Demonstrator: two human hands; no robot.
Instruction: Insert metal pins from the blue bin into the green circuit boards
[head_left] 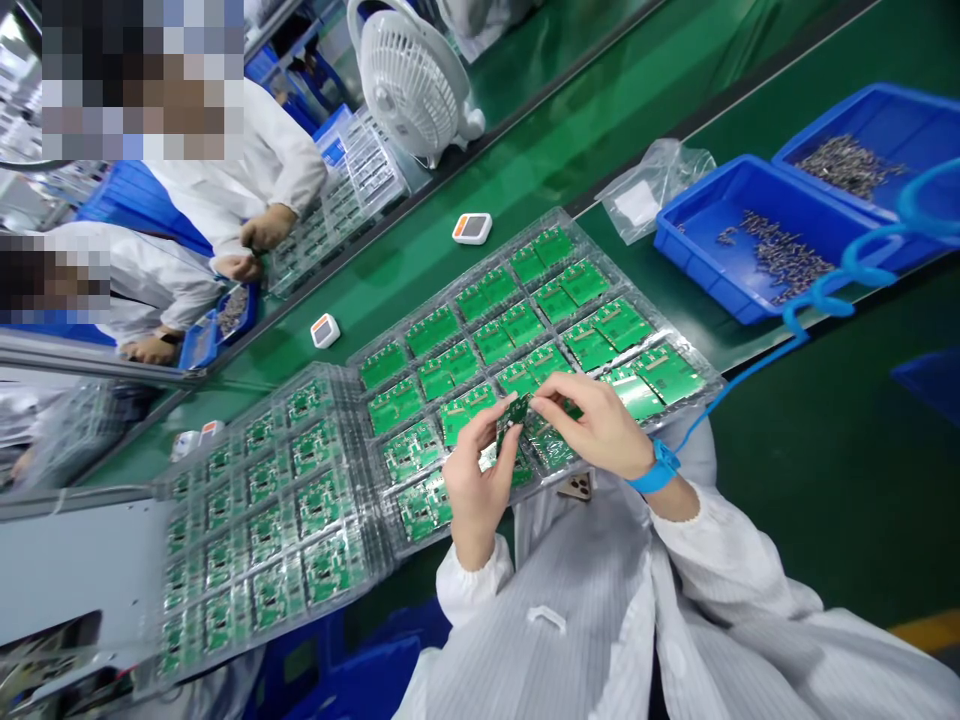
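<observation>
A small green circuit board (514,412) is pinched between the thumb and fingers of my left hand (478,462), tilted up above the tray. My right hand (592,420) is closed in a pinch at the board's right edge; whatever lies between its fingertips is too small to make out. Beneath both hands lies a clear plastic tray (555,222) whose pockets hold green circuit boards (450,368). A blue wrist strap (657,468) circles my right wrist, its coiled blue cord running off to the right.
Another stack of clear trays (330,375) with boards stands at left. Blue bins (720,250) of small metal parts and a plastic bag (660,185) are at right. Small white devices (472,229) sit on the green bench near a white fan (412,85). Co-workers in white sleeves (262,130) work opposite.
</observation>
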